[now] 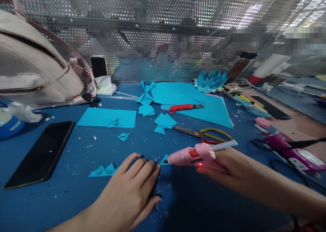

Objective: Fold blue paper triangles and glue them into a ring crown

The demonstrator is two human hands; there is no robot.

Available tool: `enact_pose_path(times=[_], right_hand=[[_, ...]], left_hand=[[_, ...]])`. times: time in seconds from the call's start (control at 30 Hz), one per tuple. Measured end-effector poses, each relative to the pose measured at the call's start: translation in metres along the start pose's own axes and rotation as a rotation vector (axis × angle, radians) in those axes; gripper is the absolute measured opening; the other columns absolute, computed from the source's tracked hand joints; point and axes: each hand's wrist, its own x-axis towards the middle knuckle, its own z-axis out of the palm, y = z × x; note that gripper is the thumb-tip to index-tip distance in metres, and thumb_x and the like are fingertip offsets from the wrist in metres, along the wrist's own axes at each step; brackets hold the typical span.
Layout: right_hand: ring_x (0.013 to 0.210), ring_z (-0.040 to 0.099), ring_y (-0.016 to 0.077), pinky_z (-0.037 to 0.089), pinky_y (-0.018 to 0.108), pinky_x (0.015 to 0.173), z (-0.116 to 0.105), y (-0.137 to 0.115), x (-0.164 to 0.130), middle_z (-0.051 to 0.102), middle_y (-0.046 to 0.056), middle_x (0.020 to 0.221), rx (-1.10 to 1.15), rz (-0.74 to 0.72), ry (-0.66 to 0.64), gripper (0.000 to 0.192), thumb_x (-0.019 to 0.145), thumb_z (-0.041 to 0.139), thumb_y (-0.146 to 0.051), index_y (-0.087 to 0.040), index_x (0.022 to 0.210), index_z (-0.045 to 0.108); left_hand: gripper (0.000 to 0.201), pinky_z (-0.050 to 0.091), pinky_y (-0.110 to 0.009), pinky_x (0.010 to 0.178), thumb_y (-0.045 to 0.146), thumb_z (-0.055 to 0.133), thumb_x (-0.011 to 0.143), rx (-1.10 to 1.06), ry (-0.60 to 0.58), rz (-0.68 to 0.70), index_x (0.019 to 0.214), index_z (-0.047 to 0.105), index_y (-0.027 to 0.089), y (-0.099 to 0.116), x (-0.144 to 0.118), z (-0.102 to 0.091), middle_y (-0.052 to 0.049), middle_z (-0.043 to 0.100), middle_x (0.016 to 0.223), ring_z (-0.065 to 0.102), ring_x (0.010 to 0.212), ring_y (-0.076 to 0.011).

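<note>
My right hand (221,160) is wrapped round a pink hot glue gun (187,156); a clear glue stick (224,144) sticks out of its back, and a red light glows on its side. The gun's dark nozzle touches or hovers just over a small blue folded paper triangle (164,159). My left hand (139,182) lies palm down, fingers stretched out and thumb apart, over a row of blue folded paper pieces (103,171). Part of that row is hidden beneath the fingers. A loose folded blue piece (123,136) sits farther back.
Scissors (203,134) and a red-handled craft knife (185,107) lie behind the gun, near blue paper sheets (170,92). A spiky blue paper piece (211,81) stands at the back. Left are a phone (40,154) and a backpack (38,62); right, a purple power strip (295,152) with cables.
</note>
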Motion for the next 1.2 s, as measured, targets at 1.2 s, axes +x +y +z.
enact_pose_path(times=[1.2], right_hand=[[0.115, 0.064, 0.0187, 0.052, 0.025, 0.096, -0.004, -0.005, 0.001, 0.065, -0.002, 0.13, -0.198, -0.044, -0.002, 0.039, 0.097, 0.047, -0.033, -0.035, 0.134, 0.057]], left_hand=[[0.045, 0.03, -0.048, 0.105, 0.039, 0.041, 0.101, 0.006, -0.05, -0.01, 0.133, 0.054, 0.011, 0.001, -0.001, -0.003, -0.009, 0.06, 0.122, 0.052, 0.107, -0.028]])
